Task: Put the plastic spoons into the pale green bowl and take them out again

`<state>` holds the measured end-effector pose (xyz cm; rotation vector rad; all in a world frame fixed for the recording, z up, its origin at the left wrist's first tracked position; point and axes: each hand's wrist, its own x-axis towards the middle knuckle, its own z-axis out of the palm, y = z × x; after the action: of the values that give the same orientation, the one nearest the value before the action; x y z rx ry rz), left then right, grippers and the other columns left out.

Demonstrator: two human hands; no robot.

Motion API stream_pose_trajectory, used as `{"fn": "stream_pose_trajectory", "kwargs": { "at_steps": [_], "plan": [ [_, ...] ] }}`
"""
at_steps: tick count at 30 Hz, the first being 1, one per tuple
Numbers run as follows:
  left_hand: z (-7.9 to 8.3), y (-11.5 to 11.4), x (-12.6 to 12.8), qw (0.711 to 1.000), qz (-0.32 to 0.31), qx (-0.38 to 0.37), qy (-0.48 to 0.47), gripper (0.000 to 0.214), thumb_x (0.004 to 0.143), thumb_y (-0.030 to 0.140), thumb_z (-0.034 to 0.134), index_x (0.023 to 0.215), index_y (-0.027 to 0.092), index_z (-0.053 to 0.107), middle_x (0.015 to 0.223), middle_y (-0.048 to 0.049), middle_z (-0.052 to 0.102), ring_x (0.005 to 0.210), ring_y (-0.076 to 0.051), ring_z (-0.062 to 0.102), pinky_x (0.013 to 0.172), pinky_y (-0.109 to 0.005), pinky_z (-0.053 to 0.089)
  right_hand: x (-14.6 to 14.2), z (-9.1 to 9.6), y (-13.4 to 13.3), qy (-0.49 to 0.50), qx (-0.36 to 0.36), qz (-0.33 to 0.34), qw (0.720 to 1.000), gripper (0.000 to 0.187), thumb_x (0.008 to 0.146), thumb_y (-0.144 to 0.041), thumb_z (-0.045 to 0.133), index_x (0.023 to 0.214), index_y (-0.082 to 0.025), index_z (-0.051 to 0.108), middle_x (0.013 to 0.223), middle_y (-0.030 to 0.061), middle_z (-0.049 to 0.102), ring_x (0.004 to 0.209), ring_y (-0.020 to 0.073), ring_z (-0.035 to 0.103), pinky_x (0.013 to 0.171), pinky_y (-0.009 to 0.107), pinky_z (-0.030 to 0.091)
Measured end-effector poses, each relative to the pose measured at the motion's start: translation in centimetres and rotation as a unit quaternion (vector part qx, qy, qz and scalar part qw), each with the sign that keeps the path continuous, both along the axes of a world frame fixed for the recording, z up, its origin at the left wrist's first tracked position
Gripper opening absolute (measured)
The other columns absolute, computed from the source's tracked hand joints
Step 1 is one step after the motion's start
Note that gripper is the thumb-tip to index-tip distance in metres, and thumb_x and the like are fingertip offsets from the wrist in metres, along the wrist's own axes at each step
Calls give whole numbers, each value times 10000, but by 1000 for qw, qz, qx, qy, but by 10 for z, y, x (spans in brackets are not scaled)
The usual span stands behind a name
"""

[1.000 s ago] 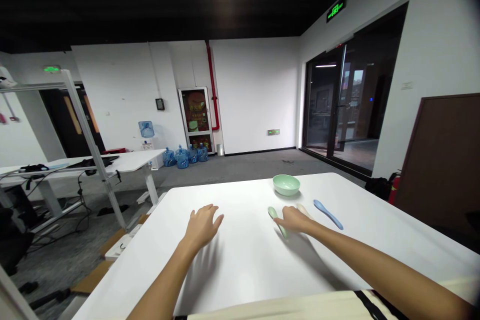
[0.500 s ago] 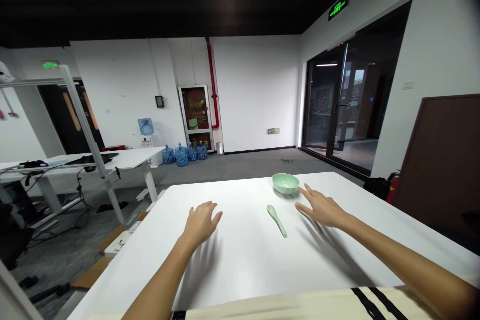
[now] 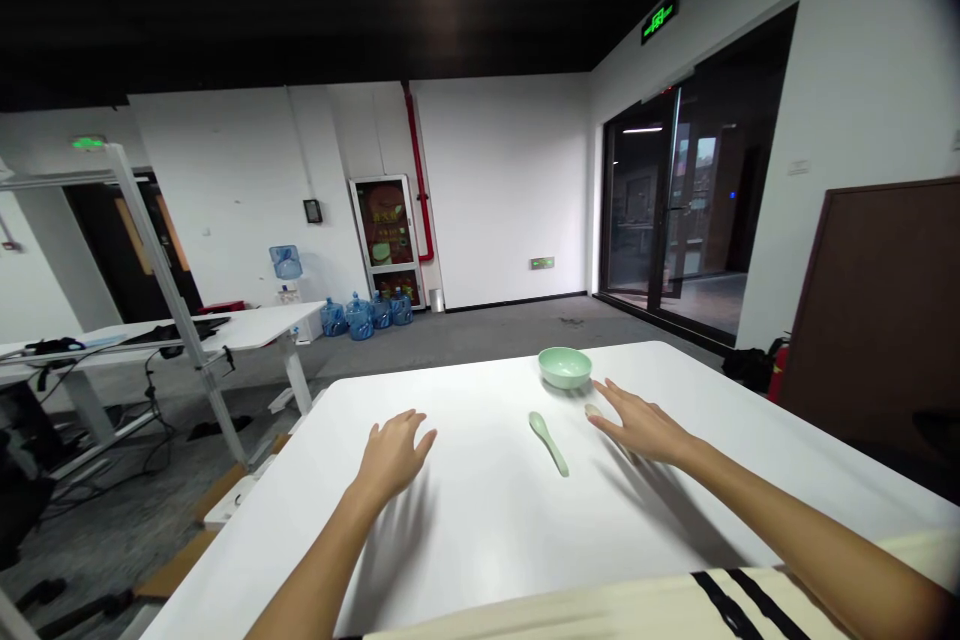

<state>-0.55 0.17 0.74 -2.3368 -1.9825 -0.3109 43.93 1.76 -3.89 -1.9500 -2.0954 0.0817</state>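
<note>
On the white table [image 3: 480, 510], a pale green spoon [image 3: 548, 443] lies between my two hands. A light green bowl [image 3: 565, 368] stands upright near the far edge. My right hand [image 3: 641, 423] hovers just to the right of the spoon, its fingertips close to the bowl, thumb and fingers spread. Beneath that hand shows the end of a small pale object [image 3: 593, 411]; the rest is hidden, so its kind is unclear. To the left of the spoon, my left hand [image 3: 394, 455] is held over the table with fingers apart and nothing in it.
Cream cloth with black stripes [image 3: 720, 600] shows at the near table edge. Left of the table stand a metal frame post [image 3: 161, 260] and another white desk [image 3: 262, 322] with cables. Blue water bottles [image 3: 360, 317] stand on the floor behind. Glass doors [image 3: 667, 210] are at the right.
The whole view has shifted slightly, as from a small head turn. My right hand sits a little differently, and the end of the pale object beneath it now shows. Bowl and spoon stay in place.
</note>
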Motion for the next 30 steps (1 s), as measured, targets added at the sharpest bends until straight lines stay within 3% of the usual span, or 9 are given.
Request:
{"fn": "stream_pose_trajectory", "kwargs": {
  "at_steps": [10,30],
  "plan": [
    [-2,1,-2,1000,-6,2,-3,502,1059,447,391,1440,217,623,1574,-136,584,1436,-313,558,1192,-560,396,-2,4,-2,-6,-25,1,1000,846,1006,-658,372,1702,-187,275,1755,165,234,1573,347,355,1212,526,391],
    [-4,3,-2,1000,-8,4,-8,497,1056,454,393,1433,238,633,1567,-124,592,1439,-319,558,1198,-573,389,-3,5,-2,-6,-24,1,1000,852,996,-677,370,1689,-185,310,1734,167,304,1560,327,387,1211,465,393]
  ]
}}
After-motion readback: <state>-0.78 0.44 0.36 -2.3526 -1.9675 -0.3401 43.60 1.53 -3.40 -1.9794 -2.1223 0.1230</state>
